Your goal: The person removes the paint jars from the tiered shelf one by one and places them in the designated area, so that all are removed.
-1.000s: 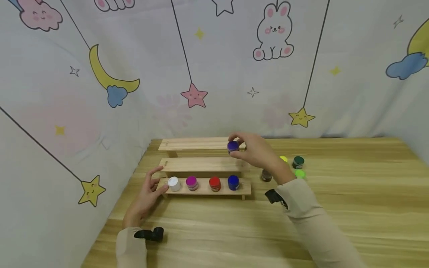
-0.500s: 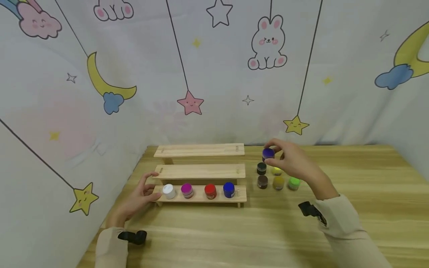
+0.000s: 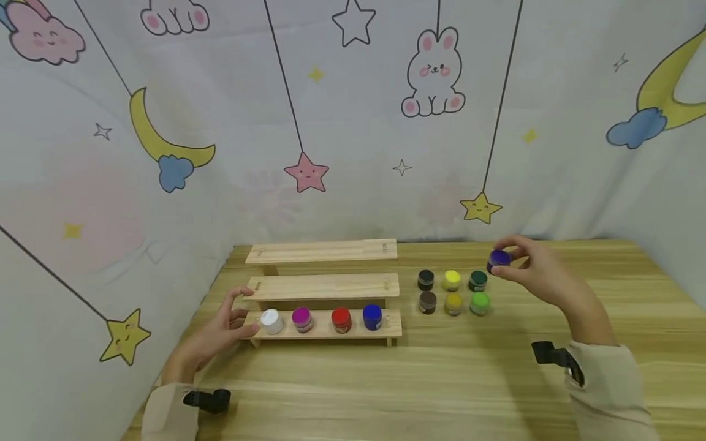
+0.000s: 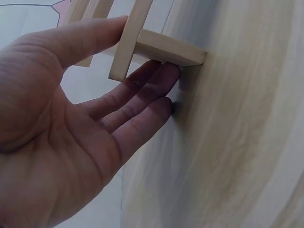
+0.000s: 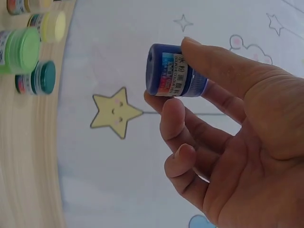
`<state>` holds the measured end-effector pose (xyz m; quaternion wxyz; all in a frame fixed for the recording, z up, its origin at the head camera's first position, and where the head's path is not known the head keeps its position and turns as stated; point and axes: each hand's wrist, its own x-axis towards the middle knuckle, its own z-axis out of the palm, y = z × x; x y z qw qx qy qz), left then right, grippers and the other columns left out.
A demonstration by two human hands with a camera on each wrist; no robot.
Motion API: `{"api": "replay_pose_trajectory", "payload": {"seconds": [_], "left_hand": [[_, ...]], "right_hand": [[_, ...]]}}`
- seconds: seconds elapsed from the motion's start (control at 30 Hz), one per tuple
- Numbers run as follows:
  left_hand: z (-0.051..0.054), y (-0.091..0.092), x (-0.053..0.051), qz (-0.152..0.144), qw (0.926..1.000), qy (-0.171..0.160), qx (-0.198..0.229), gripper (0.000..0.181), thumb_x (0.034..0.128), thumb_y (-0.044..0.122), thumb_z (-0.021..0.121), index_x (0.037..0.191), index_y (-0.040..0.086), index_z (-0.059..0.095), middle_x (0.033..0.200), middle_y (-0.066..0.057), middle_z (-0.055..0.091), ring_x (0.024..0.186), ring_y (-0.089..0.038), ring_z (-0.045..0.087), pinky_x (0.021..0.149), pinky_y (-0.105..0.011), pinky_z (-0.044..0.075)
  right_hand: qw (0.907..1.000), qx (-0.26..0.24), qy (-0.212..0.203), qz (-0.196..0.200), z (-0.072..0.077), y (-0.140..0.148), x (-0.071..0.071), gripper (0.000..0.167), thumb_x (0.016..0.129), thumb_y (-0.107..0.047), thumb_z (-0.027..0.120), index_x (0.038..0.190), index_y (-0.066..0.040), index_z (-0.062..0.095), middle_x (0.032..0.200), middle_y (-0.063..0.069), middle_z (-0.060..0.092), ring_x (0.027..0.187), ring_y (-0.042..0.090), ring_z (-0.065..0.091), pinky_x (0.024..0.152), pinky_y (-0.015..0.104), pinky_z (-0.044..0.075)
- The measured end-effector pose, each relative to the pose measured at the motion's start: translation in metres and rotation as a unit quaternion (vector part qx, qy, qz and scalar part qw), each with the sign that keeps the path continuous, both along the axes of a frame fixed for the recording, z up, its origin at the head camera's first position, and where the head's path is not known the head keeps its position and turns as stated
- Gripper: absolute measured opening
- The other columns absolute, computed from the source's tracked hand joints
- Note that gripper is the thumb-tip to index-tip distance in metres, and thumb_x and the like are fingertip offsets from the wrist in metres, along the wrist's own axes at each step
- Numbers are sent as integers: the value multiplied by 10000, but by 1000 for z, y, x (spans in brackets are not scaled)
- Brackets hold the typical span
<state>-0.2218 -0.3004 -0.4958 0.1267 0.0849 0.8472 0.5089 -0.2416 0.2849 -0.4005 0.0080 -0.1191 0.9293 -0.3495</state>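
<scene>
Between thumb and fingertips, my right hand (image 3: 543, 272) pinches a small purple paint jar (image 3: 499, 261), raised over the table. In the right wrist view the jar (image 5: 166, 71) lies on its side in the picture, its printed label showing. At the left end of a three-tier wooden rack (image 3: 325, 286), my left hand (image 3: 217, 331) holds the lowest tier. The left wrist view shows its thumb on the plank (image 4: 130, 40) and its fingers by the leg. On that tier stand a white jar (image 3: 271, 321), a magenta jar (image 3: 302, 320), a red jar (image 3: 341, 320) and a blue jar (image 3: 372, 316).
Right of the rack, two rows of paint jars stand on the wood-grain table (image 3: 353, 392): black (image 3: 426, 280), yellow (image 3: 451, 280) and dark green (image 3: 477, 281) behind; brown (image 3: 427, 302), ochre (image 3: 453, 304) and light green (image 3: 480, 303) in front. A printed curtain (image 3: 353, 122) hangs behind.
My right hand has carried the purple jar rightward, from over the rack to beyond the jars on the table. My left hand stays at the rack's left end. The head view has shifted slightly.
</scene>
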Motion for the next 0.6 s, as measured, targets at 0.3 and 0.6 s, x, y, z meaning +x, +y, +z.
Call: {"api": "replay_pose_trajectory", "payload": {"seconds": [0.3,0.6], "left_hand": [[-13,10,11,149,9996,-215,116,656,992,180,646,1428,199,156,1275,-307,542,1149,-348,565,916,-388,483],[1,5,0,-64,9999,58,-78,663,1003,187,625,1437,169,123,1361,-419,417,1281,-547,421,960,-515,470]], "right_hand": [[9995,268,-94,156,-9,19,-4,412,943,-237,719,1283,-47,583,1149,225,658,934,296,658,686,386,545],[9981,373,-314,389,-25,24,-18,367,922,-193,742,1223,-36,601,1158,230,668,984,326,647,748,410,534]]}}
